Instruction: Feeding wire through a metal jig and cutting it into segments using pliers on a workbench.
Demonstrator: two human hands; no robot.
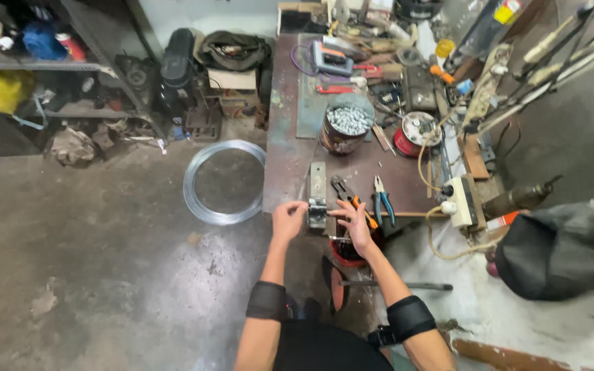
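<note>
Both hands are up at the near edge of the bench [290,137], working a small metal jig [317,206] bolted there. Left hand [288,220] is curled closed right against the jig's left side, can't tell what it's pinching. Right hand [354,221] sits on the other side, fingers loosely spread, touching the jig. Orange-handled pliers [349,196] and blue-handled pliers [382,200] lie just beside it. A can of bolts [346,125] stands further back, and a wire coil [223,181] lies on the floor.
</note>
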